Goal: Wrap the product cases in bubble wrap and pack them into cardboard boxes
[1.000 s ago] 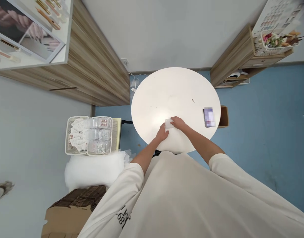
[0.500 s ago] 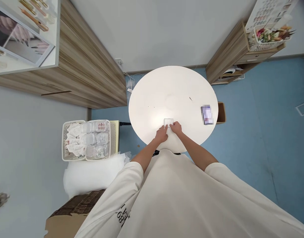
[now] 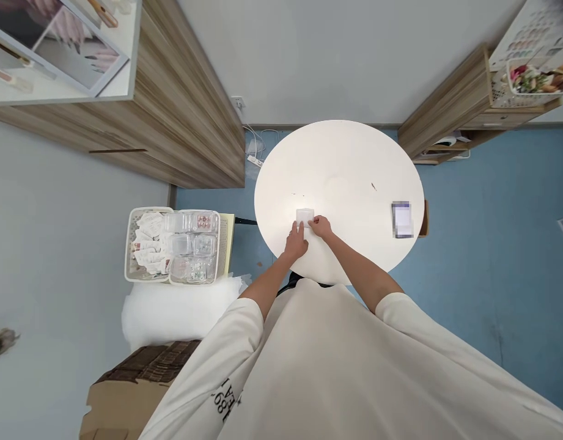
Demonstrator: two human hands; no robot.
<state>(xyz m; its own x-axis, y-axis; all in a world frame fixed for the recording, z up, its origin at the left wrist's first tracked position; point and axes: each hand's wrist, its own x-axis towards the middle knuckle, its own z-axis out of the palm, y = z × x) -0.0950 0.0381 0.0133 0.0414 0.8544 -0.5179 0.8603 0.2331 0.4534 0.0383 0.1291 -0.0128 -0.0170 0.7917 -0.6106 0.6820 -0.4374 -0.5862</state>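
Observation:
A small, whitish, square packet [image 3: 304, 215] lies near the front of the round white table [image 3: 340, 159]; whether it is a box or a wrapped piece I cannot tell. My left hand [image 3: 296, 241] rests at its near edge, index and middle fingers stretched out onto it. At the packet's right edge, my right hand [image 3: 322, 227] is closed, thumb and fingertips pinching the near right corner. Farther right on the tabletop lies a blurred-out, purple-edged phone-like rectangle [image 3: 403, 220], apart from both hands.
Left of the table, a white basket [image 3: 129, 244] holds clear plastic cases [image 3: 189, 245] and white paper slips [image 3: 150, 241]. Below are a white foam roll [image 3: 180, 308] and folded cardboard [image 3: 129, 397]. Wooden cabinets [image 3: 194, 122] flank the table; a brown bin [image 3: 423, 218] peeks out at right.
The view has shifted slightly. My left fingers have straightened over the packet's near edge, and my right fingers have moved up to its right corner.

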